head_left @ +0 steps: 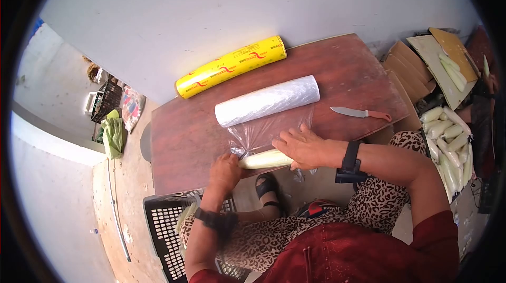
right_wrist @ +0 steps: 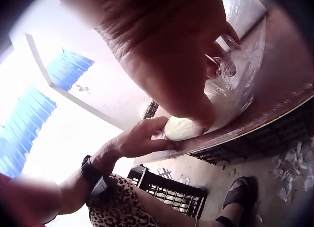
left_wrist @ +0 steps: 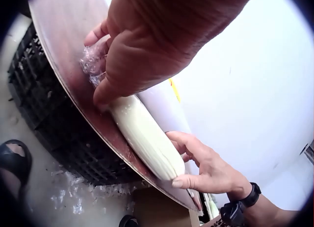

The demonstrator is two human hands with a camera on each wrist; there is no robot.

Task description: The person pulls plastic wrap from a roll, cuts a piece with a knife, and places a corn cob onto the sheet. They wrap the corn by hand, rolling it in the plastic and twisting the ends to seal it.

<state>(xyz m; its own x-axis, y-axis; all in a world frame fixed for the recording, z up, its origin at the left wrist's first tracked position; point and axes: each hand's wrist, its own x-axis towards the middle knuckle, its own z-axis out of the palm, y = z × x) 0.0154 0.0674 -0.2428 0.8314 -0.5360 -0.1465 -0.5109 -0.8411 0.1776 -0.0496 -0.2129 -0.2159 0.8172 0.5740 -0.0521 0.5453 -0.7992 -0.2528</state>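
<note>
A pale, long vegetable (head_left: 263,159) lies along the table's near edge, partly under clear film (head_left: 247,136) that stretches from a white film roll (head_left: 269,100). At its left end the left hand (head_left: 224,172) has curled fingers; in the left wrist view that hand (left_wrist: 142,50) pinches crumpled film (left_wrist: 91,62) beside the vegetable (left_wrist: 144,136). The right hand (head_left: 307,148) grips the other end, its thumb low on the near side and its fingers spread over the top. In the right wrist view, film bunches by the fingers of the right hand (right_wrist: 171,55).
A yellow printed roll (head_left: 231,67) lies at the table's back edge. On the right of the table (head_left: 184,146) is a knife (head_left: 361,113). Wrapped pale vegetables (head_left: 448,143) are heaped beyond the right edge, near cardboard (head_left: 408,69). A black crate (head_left: 166,235) stands below left.
</note>
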